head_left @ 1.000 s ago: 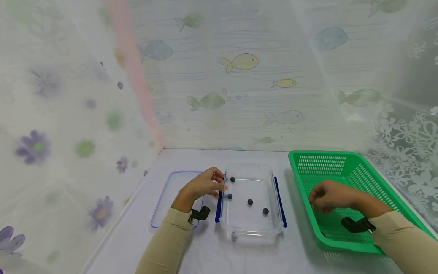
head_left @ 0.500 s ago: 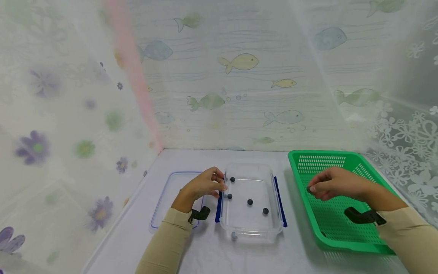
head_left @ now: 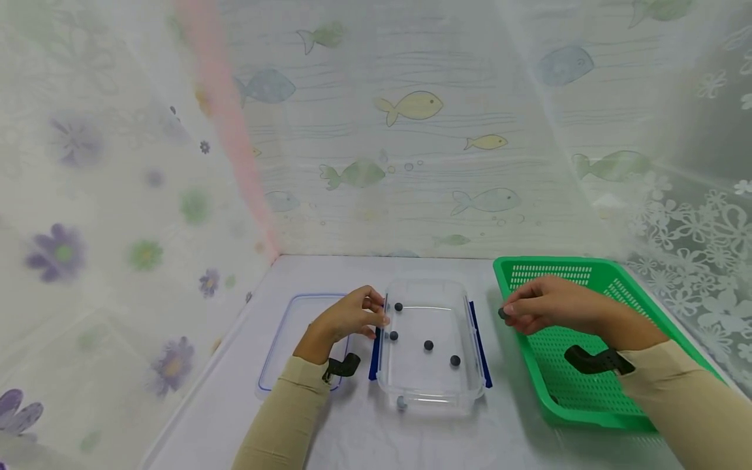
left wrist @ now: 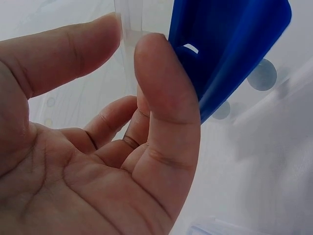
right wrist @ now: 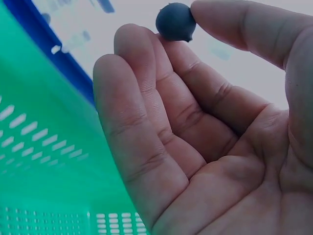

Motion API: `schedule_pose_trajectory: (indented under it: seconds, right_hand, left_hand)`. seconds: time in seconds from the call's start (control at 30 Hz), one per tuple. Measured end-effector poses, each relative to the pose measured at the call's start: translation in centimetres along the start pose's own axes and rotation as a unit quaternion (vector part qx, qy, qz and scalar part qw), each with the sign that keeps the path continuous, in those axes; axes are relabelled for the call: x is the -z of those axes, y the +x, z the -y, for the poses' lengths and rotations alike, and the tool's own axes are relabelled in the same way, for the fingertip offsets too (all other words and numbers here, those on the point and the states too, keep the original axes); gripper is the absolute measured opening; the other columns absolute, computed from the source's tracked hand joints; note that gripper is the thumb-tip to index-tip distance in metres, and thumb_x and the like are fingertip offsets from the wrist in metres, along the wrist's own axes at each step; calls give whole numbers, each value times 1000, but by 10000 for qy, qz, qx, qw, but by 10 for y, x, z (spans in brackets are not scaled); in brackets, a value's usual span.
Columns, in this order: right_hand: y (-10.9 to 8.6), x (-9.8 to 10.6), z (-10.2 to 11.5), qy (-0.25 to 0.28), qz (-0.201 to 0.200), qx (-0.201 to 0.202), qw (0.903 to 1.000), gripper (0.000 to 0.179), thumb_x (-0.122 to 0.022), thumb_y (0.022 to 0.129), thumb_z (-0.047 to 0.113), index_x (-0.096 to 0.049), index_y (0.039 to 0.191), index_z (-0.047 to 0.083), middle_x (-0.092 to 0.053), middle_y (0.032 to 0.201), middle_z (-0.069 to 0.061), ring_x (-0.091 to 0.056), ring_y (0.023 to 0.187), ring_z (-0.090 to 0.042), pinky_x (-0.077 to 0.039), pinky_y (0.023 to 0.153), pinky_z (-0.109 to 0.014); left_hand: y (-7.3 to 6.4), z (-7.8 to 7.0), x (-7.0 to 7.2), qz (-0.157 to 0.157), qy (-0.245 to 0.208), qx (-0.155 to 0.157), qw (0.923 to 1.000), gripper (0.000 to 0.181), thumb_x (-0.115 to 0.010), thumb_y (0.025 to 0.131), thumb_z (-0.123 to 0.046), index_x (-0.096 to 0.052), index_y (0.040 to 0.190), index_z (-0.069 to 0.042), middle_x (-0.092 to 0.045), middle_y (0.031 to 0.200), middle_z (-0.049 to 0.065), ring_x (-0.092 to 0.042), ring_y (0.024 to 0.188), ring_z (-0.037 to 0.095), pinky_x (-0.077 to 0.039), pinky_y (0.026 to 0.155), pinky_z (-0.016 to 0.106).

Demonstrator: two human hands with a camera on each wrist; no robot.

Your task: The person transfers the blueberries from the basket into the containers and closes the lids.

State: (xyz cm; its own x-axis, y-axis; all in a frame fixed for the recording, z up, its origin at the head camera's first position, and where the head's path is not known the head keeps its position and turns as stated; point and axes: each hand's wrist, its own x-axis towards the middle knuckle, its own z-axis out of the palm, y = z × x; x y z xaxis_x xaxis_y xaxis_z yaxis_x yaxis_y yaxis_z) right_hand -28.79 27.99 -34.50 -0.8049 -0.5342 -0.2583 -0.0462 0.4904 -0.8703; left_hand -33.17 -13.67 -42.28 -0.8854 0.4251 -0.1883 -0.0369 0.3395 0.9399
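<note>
A clear plastic food box [head_left: 435,397] with blue side latches [head_left: 480,346] stands in the middle. Several small dark balls [head_left: 429,345] lie spread over its bottom. My left hand [head_left: 352,316] holds the box's left wall, thumb and forefinger on either side of the rim beside the blue latch [left wrist: 230,44] in the left wrist view. My right hand [head_left: 552,305] pinches a dark blue ball [right wrist: 176,22] between thumb and forefinger, over the left rim of the green basket [head_left: 529,365]. A small nub shows on this ball in the right wrist view.
The box's clear lid [head_left: 276,339], edged in blue, lies on the white table left of the box, partly behind my left hand. Another dark ball [head_left: 554,399] shows low in the basket's near left corner. Printed curtains enclose the table at the back and sides.
My right hand has risen from inside the basket and moved left to its rim, with the ball now showing at its fingertips. My left hand and the box have stayed in place.
</note>
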Motion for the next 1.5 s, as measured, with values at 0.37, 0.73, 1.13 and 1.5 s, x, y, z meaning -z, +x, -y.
schedule_pose_trajectory:
  seconds: [0.37,0.73,1.13,1.5]
  right_hand:
    - [25,-23,17,83,-25,-142,9999,38,-72,99,28,-72,120,-3,-75,112,-17,-73,98,-30,-64,87,-40]
    - [42,-46,26,51,150,-259,9995,34,-73,98,28,-74,115,-1,-77,102,-13,-74,93,-31,-64,84,-39]
    - [49,-54,25,148,373,-311,9987,27,-73,98,27,-76,110,3,-76,101,-14,-73,93,-34,-64,82,-38]
    - [45,-51,25,239,300,-335,9987,29,-73,98,28,-76,111,2,-75,102,-16,-73,88,-26,-64,83,-39]
  left_hand:
    - [2,3,1,25,-12,-44,10000,55,-79,91,-12,-48,133,5,-58,108,14,-66,87,24,-64,73,36]
    - [5,4,1,-38,57,-47,10000,49,-80,91,-13,-51,129,0,-59,109,15,-67,88,25,-64,74,37]
    - [4,4,0,-22,35,-34,10000,50,-80,91,-12,-51,129,0,-58,109,14,-66,87,25,-64,74,36]
    - [5,4,1,-4,14,-31,10000,53,-80,91,-12,-50,131,3,-58,109,14,-66,88,24,-64,74,37]
